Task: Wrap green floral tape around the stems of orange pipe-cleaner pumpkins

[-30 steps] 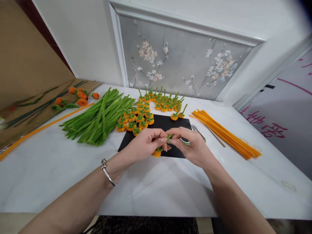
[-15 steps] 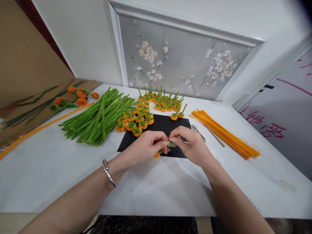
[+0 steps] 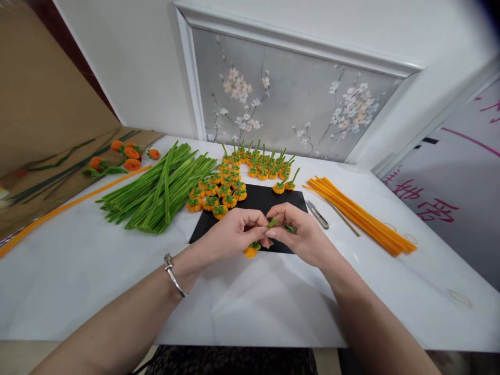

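Observation:
My left hand (image 3: 238, 233) is closed in a pinch on the green stem of a small orange pumpkin (image 3: 250, 252), which hangs just below its fingertips. My right hand (image 3: 299, 232) is closed too, its thumb and forefinger on a green pipe cleaner (image 3: 272, 223) beside the left fingertips. Another green bit shows between the right fingers. Both hands are over the front part of a black mat (image 3: 260, 200). Several orange pumpkins with green tops (image 3: 210, 202) sit at the mat's left edge and behind it.
Green pipe cleaners (image 3: 156, 190) lie in a pile at the left, near orange flowers (image 3: 132, 153) on brown paper. To the right are small scissors (image 3: 318, 214), a thin stick (image 3: 349, 224) and a bundle of orange pipe cleaners (image 3: 363, 216). A framed panel (image 3: 289, 88) stands behind.
The right fingers have moved slightly left, against the left fingertips. The held pumpkin shows more below the left hand, and the green piece between the fingers has changed its angle.

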`<move>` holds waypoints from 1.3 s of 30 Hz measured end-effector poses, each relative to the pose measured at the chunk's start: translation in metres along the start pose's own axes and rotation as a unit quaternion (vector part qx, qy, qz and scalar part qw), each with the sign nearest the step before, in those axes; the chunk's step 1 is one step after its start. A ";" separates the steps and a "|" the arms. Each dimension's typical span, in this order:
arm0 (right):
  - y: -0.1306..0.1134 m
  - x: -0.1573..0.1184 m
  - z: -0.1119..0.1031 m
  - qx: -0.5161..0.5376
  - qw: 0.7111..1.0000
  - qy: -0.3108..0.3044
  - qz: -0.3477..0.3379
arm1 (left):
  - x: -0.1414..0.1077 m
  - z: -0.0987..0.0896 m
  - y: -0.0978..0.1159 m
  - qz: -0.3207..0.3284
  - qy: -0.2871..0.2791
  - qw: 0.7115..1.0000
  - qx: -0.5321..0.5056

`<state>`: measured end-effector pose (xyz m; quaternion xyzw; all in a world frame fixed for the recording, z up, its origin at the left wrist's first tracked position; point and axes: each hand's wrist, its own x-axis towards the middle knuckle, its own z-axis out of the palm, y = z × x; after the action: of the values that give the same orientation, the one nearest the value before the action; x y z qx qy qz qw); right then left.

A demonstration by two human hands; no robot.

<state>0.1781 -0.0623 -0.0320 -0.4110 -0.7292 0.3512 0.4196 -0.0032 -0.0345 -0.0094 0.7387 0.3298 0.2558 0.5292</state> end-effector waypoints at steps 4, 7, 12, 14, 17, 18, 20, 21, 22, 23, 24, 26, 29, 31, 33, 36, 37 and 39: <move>-0.001 0.001 -0.001 0.051 0.998 0.016 -0.023 | 0.000 0.000 0.001 0.007 -0.020 0.999 -0.050; -0.004 0.002 -0.002 0.052 0.998 0.018 -0.020 | 0.000 0.000 0.000 0.022 -0.016 0.999 -0.046; -0.009 0.002 -0.001 -0.024 0.999 0.045 -0.015 | 0.001 -0.002 -0.002 0.011 -0.010 0.999 -0.038; -0.009 0.002 -0.001 -0.081 0.994 0.068 -0.025 | 0.002 -0.003 -0.003 0.003 -0.016 0.999 -0.043; -0.007 0.003 -0.001 -0.150 0.984 0.093 -0.037 | 0.005 -0.002 -0.006 0.008 -0.015 0.999 -0.042; -0.005 0.003 -0.001 -0.163 0.981 0.097 -0.040 | 0.006 -0.002 -0.007 0.009 -0.009 0.999 -0.040; -0.003 0.004 0.000 -0.179 0.977 0.102 -0.047 | 0.009 0.000 -0.011 0.001 0.013 0.999 -0.038; -0.002 0.004 0.000 -0.184 0.976 0.103 -0.052 | 0.009 0.001 -0.012 -0.006 0.026 0.999 -0.037; -0.002 0.004 0.000 -0.188 0.975 0.103 -0.056 | 0.010 0.001 -0.013 -0.011 0.040 0.999 -0.034; -0.001 0.004 0.001 -0.191 0.975 0.098 -0.058 | 0.010 0.001 -0.014 -0.013 0.051 0.998 -0.030; -0.001 0.004 0.001 -0.195 0.975 0.093 -0.060 | 0.010 0.001 -0.014 -0.013 0.060 0.998 -0.026; 0.000 0.003 0.001 -0.200 0.974 0.083 -0.067 | 0.010 0.001 -0.014 -0.010 0.069 0.997 -0.021; 0.001 0.003 -0.002 -0.189 0.977 0.064 -0.075 | 0.008 0.000 -0.014 -0.001 0.076 0.997 -0.027; 0.001 0.002 -0.003 -0.188 0.978 0.051 -0.078 | 0.008 0.000 -0.014 0.007 0.082 0.996 -0.032; 0.001 0.002 -0.005 -0.195 0.976 0.046 -0.084 | 0.008 0.000 -0.015 0.014 0.084 0.996 -0.039; 0.000 0.002 -0.005 -0.210 0.971 0.052 -0.104 | 0.008 0.001 -0.016 0.012 0.079 0.994 -0.069; 0.000 0.002 -0.005 -0.216 0.968 0.057 -0.112 | 0.008 0.000 -0.016 0.007 0.073 0.994 -0.081; 0.000 0.002 -0.005 -0.230 0.963 0.062 -0.125 | 0.007 -0.001 -0.015 -0.005 0.052 0.993 -0.105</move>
<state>0.1818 -0.0595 -0.0297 -0.4231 -0.8082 0.0927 0.3991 -0.0023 -0.0251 -0.0235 0.6634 0.3317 0.3244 0.5871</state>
